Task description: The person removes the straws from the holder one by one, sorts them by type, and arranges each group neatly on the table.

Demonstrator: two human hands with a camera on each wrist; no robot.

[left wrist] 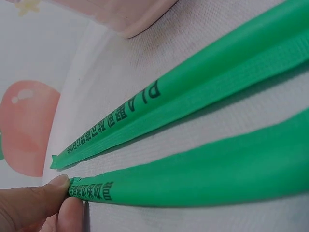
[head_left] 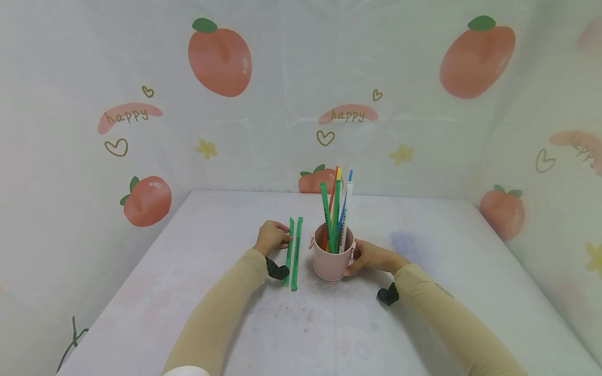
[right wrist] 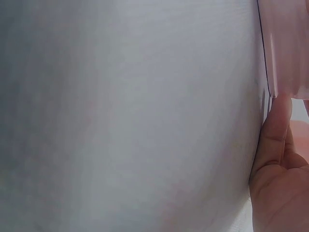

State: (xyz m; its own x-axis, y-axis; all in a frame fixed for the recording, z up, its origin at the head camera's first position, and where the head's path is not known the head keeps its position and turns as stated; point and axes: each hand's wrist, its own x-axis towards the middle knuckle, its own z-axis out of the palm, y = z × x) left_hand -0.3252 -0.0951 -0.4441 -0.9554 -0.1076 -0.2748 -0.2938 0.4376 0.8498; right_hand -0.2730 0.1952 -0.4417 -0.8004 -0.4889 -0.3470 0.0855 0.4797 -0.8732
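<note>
Two green wrapped straws with dark print lie side by side left of a small pink bucket (head_left: 329, 267). My left hand (head_left: 273, 236) pinches the left straw (left wrist: 193, 181) near its far end, between thumb and fingers. Just beside it, the other green straw (left wrist: 159, 104) lies on the table untouched. My right hand (head_left: 373, 257) grips the bucket's right side, thumb toward the front; its other fingers are partly hidden behind the bucket. Inside the bucket stand several straws, among them green ones (head_left: 326, 214), a white one (head_left: 347, 214), and red, yellow and blue ones.
A pale cloth covers the table (head_left: 305, 334). Behind it hangs a white curtain (head_left: 282, 62) printed with peaches, hearts and lettering. Black straps with camera mounts sit at both wrists. A thin green cord (head_left: 74, 339) shows at the lower left.
</note>
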